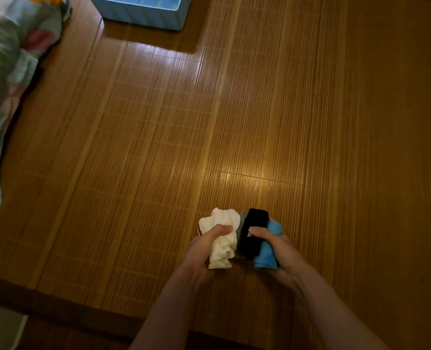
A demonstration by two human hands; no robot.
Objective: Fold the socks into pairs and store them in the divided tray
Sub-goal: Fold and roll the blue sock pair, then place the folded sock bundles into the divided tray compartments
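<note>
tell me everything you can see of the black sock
The black sock is a dark fabric bundle with a small white mark on its side, bunched into a long lump. The right hand grips it, thumb across its middle, together with a light blue sock on its right. Grey cloth and the white sock held in the left hand adjoin its left side.

Divided tray (143, 15) cut off above.
</note>
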